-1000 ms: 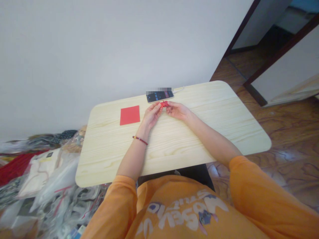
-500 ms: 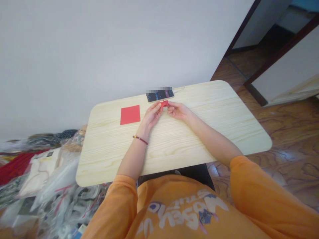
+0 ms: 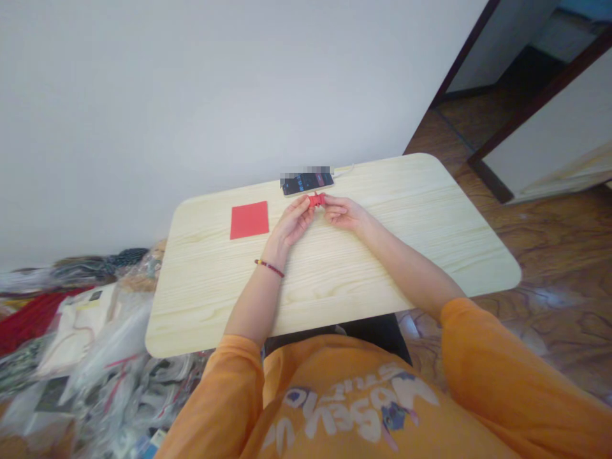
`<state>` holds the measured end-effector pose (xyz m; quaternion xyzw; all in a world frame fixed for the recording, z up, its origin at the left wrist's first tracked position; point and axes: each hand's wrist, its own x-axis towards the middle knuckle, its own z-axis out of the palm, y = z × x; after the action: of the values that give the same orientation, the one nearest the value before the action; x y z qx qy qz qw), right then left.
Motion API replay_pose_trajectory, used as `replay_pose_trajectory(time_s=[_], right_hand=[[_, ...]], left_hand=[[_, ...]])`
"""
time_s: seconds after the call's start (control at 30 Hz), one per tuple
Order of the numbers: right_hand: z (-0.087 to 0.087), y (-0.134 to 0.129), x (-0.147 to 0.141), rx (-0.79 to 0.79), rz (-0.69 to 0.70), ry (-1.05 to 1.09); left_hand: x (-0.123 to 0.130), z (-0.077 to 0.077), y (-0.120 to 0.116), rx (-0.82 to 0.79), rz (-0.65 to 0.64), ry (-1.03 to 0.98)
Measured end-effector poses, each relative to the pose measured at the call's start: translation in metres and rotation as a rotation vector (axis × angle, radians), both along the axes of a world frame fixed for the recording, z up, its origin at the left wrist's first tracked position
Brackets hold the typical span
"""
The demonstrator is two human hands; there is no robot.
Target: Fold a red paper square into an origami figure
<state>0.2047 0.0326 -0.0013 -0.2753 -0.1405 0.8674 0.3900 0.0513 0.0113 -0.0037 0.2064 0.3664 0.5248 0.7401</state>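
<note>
Head view, looking forward and down over a pale wooden table:

- The left hand (image 3: 291,223) is angled up and to the right, wrist low and fingers curled in toward the centre of the table.
- The right hand (image 3: 344,213) comes in from the other side, palm turned partly up, with its fingers reaching toward the left hand.
- Both hands are closed together on a small red object (image 3: 316,201), pinching it from either end between their fingertips. It is too small and too covered to tell its shape or material.
- That object sits between the hands, just in front of a black smartphone (image 3: 306,183), which lies flat near the far edge of the light pine tabletop (image 3: 382,268).
- A thin white cable (image 3: 344,170) runs from the phone's right end.
- A flat red paper square (image 3: 249,220) lies on the tabletop, left of the left hand and not touching it.
- Both forearms reach forward across the tabletop from orange sleeves (image 3: 492,363), converging toward the centre.
- A dark red beaded bracelet (image 3: 269,268) circles the left wrist.
- Clear plastic bags (image 3: 105,376) are piled on the floor, left of the table.
</note>
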Motion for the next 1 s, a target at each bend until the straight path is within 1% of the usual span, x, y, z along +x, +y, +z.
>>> replay_pose_trajectory(time_s=[0.13,0.33,0.57,0.8,0.9,1.0], right_hand=[[0.004,-0.001,0.001,-0.022,-0.008,0.022],[0.005,-0.001,0.003,-0.028,-0.064,0.023],[0.002,0.001,0.005,-0.011,-0.098,0.013],[-0.001,0.005,0.005,0.028,-0.137,0.011],[-0.003,0.008,0.005,0.060,-0.204,-0.051],[-0.006,0.011,0.004,0.153,-0.306,-0.189]], left_hand=[[0.000,0.003,-0.001,-0.024,-0.001,-0.031],[-0.001,0.002,0.002,-0.047,0.054,-0.076],[-0.004,0.001,0.003,-0.079,0.092,-0.110],[-0.005,0.001,0.007,-0.134,0.171,-0.140],[-0.006,-0.001,0.009,-0.132,0.197,-0.105],[-0.007,-0.004,0.010,-0.096,0.203,-0.043]])
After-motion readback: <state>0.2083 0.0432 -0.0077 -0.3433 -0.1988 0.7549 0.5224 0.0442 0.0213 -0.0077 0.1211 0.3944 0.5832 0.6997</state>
